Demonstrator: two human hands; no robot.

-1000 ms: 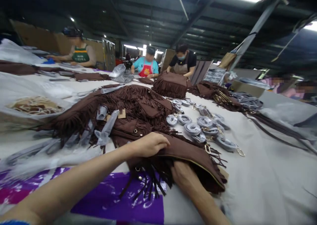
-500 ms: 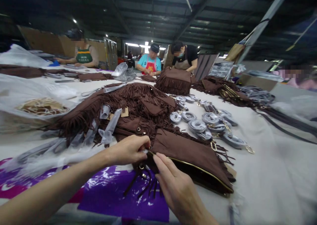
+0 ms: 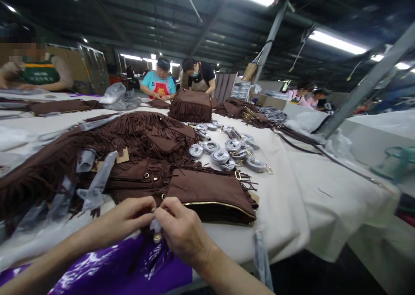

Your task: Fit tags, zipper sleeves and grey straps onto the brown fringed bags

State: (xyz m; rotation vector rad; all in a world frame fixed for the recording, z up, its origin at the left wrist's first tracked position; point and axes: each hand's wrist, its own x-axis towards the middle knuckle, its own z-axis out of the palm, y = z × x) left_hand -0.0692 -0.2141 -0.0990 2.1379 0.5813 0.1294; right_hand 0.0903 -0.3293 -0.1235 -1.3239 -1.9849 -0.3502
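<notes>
A brown fringed bag (image 3: 207,187) lies on the cloth-covered table with its gold zipper partly open toward me. At the bag's left end my left hand (image 3: 138,213) pinches something too small to make out. My right hand (image 3: 180,226) is closed beside it, fingers curled near the zipper's left end and some thin whitish material. A gold metal fitting (image 3: 157,238) and dark tassel strands hang just below the fingertips. More brown fringed bags (image 3: 136,133) are piled behind and to the left.
Coiled wrapped straps (image 3: 220,156) with gold clasps lie beyond the bag. A purple glossy sheet (image 3: 123,264) is under my forearms, with clear plastic wrap (image 3: 97,187) at left. Several people work across the table. The table's right edge (image 3: 353,221) is draped with cloth.
The view has turned right, showing more of the table's right side. Both hands have come closer together at the bag's left end, and my right hand's fingers have curled in.
</notes>
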